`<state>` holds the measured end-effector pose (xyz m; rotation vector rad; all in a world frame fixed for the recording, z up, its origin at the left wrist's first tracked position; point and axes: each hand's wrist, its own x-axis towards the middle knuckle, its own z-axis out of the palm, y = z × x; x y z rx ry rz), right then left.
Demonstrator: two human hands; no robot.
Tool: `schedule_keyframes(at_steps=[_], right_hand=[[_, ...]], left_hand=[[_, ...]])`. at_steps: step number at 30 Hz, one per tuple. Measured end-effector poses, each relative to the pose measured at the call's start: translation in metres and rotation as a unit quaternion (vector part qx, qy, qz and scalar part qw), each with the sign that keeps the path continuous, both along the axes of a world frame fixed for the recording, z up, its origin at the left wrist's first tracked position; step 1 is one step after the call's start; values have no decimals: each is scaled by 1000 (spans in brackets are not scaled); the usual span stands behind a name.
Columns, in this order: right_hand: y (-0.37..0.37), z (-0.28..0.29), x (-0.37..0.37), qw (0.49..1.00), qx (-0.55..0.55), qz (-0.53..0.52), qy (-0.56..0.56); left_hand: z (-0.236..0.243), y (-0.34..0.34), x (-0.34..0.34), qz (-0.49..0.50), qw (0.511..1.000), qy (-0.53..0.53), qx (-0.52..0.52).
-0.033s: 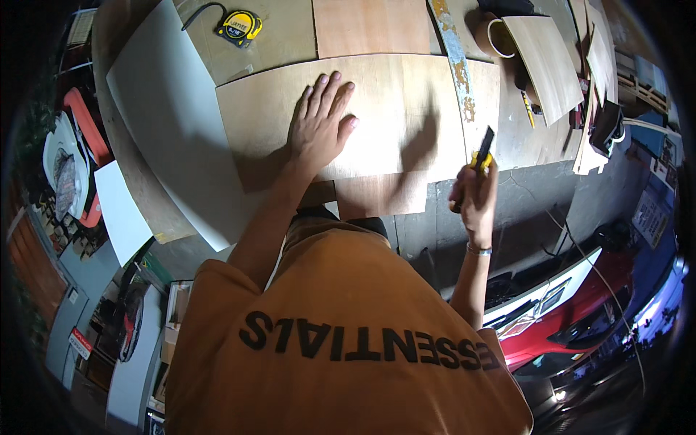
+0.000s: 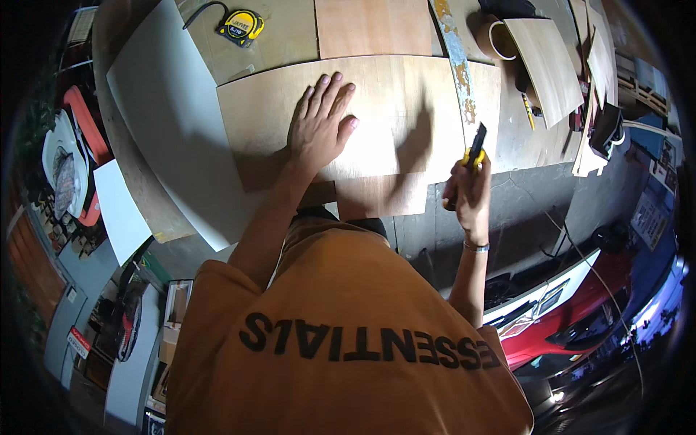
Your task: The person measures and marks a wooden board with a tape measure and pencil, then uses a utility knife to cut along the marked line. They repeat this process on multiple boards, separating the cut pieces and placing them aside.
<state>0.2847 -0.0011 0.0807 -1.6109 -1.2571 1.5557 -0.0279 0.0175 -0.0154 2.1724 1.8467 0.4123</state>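
My left hand (image 2: 319,127) lies flat with fingers stretched on a pale plywood sheet (image 2: 377,109), holding nothing. Wrapped round the handle of a yellow and black utility knife (image 2: 475,148), my right hand (image 2: 470,196) is off the sheet's near edge, at the right. The knife's dark blade points up and away from me. A worn straight strip (image 2: 455,58), blue with brown patches, lies across the sheet's right part, beyond the knife. Under the sheet's near edge sticks out a smaller reddish plywood piece (image 2: 383,196).
A yellow and black tape measure (image 2: 242,27) lies at the back left, by a large white sheet (image 2: 159,109). Another plywood panel (image 2: 373,29) lies at the back. At the right are a curved wooden panel (image 2: 547,69), a round tube (image 2: 495,40) and a yellow pen-like tool (image 2: 528,110).
My right hand has shifted slightly to the left with the utility knife, whose blade now stands a little nearer the worn strip. My left hand stays in place.
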Motion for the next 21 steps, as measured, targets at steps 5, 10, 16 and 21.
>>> schedule_keyframes(at_steps=[5,10,16,21], right_hand=[[32,-14,-64,998,46,25,41],[78,-48,-113,964,126,136,-192],[112,-86,-163,899,155,142,-385],[119,-89,-172,864,218,147,-429]], left_hand=[[-1,9,-6,3,1000,-22,3],[-4,10,-2,8,1000,-6,1],[-9,9,-5,-3,999,19,-47],[-16,9,-5,3,1000,10,-19]])
